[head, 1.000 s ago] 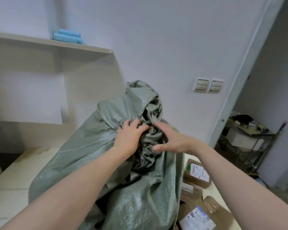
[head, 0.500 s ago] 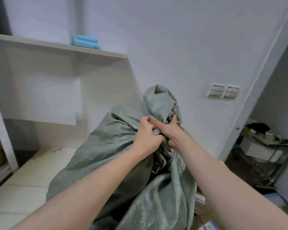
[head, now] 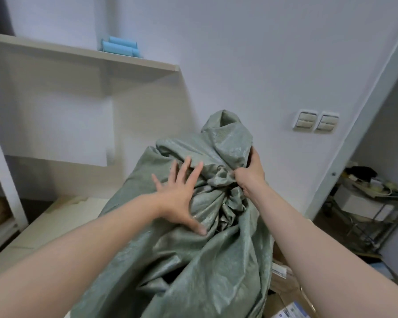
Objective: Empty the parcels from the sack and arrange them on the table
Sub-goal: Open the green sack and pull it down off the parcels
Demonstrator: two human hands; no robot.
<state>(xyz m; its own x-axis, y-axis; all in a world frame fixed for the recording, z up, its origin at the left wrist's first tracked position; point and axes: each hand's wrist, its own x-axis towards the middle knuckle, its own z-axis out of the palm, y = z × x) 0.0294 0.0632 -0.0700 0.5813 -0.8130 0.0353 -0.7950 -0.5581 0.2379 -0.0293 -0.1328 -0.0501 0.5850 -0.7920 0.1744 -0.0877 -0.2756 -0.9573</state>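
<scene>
one head-worn wide-angle view looks forward and down, close over the sack (head: pixel 193 249) toward the wall (head: pixel 239 53).

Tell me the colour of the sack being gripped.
Muted grey-green, woven with a slight sheen; the sack shows best in the head view.

White wall (head: pixel 251 53), shelf (head: pixel 83 53), switches (head: pixel 315 121)

Sack (head: pixel 200 260): woven grey-green plastic, faint sheen, crumpled. Parcels (head: pixel 285 292): matt brown cardboard, white paper labels. Shelf (head: pixel 83 53): smooth pale laminate.
</scene>
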